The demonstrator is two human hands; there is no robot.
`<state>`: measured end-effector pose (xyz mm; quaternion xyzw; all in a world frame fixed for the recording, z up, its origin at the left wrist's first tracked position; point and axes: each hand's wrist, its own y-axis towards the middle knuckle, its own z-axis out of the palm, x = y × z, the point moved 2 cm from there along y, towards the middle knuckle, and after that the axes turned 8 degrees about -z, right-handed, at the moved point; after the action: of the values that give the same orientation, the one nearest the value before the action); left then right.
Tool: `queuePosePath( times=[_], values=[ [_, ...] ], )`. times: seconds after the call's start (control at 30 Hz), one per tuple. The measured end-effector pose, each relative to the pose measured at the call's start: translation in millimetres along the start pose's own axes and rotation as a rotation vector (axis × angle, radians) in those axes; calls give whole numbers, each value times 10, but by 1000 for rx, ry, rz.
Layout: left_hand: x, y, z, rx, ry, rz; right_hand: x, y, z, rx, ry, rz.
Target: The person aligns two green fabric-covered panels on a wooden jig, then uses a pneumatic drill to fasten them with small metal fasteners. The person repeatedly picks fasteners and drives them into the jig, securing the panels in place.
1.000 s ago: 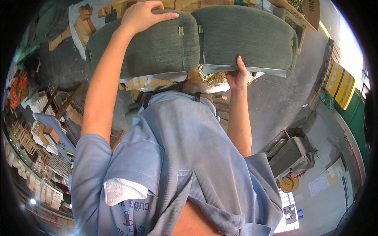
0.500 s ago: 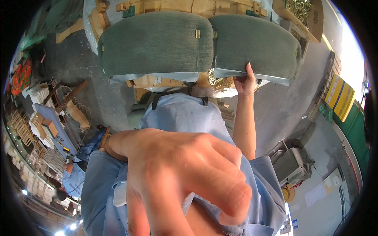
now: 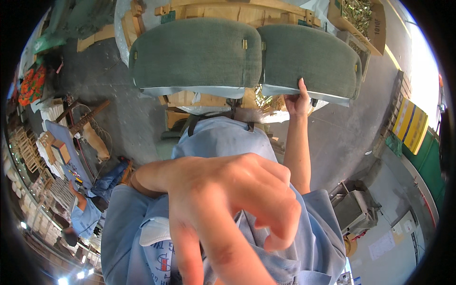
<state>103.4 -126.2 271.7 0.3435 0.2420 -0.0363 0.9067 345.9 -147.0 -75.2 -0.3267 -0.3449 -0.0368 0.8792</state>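
Two dark green upholstered pads, a left one (image 3: 194, 59) and a right one (image 3: 313, 54), lie side by side in front of me. Pale fabric hangs along their near edges, and small brass-coloured clips (image 3: 245, 44) sit on them. My right hand (image 3: 298, 102) grips the near edge of the right pad, thumb on top and the other fingers hidden beneath. Close to the camera, well short of the pads, my left hand (image 3: 228, 190) is raised with its fingers apart and some bent. Nothing shows in it.
A wooden frame (image 3: 237, 12) stands behind the pads. At the far right, a cardboard box (image 3: 378, 26) holds many small metal pieces. Off to the left, a co-worker in a blue shirt (image 3: 86, 221) is beside a bench (image 3: 71, 156). A yellow panel (image 3: 411, 124) leans at the right.
My left hand has shifted and turned slightly, its fingers a little differently bent. The right hand keeps its grip. The view has moved a little, and the co-worker's arm now reaches toward the bench.
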Motion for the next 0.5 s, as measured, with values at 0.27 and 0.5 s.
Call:
queuePosePath(
  times=[0.27, 0.5],
  values=[
    [492, -515, -1730, -458, 1279, -650, 31, 7, 1, 95, 24, 3],
    [89, -1088, -2407, -428, 2042, -505, -2, 21, 5, 89, 29, 124]
  ],
)
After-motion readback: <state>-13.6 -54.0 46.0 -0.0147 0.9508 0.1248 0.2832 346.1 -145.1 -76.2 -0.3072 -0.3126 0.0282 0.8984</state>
